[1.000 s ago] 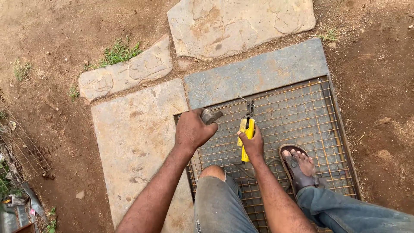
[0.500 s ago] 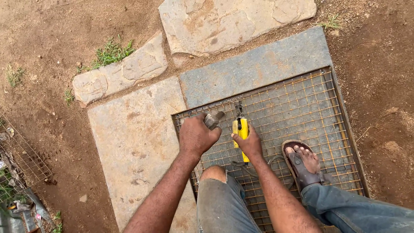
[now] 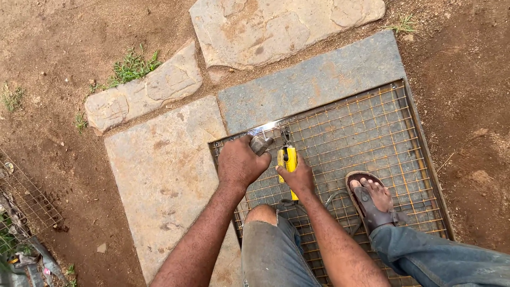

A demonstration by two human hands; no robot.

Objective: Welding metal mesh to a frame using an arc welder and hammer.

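A yellow-handled tool [image 3: 288, 159] is lying upright across the near-left part of a wire mesh panel [image 3: 372, 122], its dark metal tip pointing toward the panel's far edge. The right hand [image 3: 297, 178] is wrapping its fingers around the lower part of that yellow handle, gripping it firmly. Just to the left, the left hand [image 3: 240, 162] is closing in a fist around a grey metal piece [image 3: 261, 143], which is sticking out past the knuckles and sitting close beside the tool's tip; whether it is touching the mesh cannot be told. Both hands are working near the panel's far-left corner, where a bright strip of frame is shining. The panel is resting on flat stone slabs [image 3: 164, 175], grey under the mesh and tan to the left. A foot in a brown sandal [image 3: 374, 204] is pressing on the mesh at the near right, and a knee in worn jeans [image 3: 268, 234] is bending between the forearms. Reddish soil [image 3: 48, 48] with grass tufts is surrounding the slabs, and another bit of mesh [image 3: 24, 207] is lying at the far left edge.
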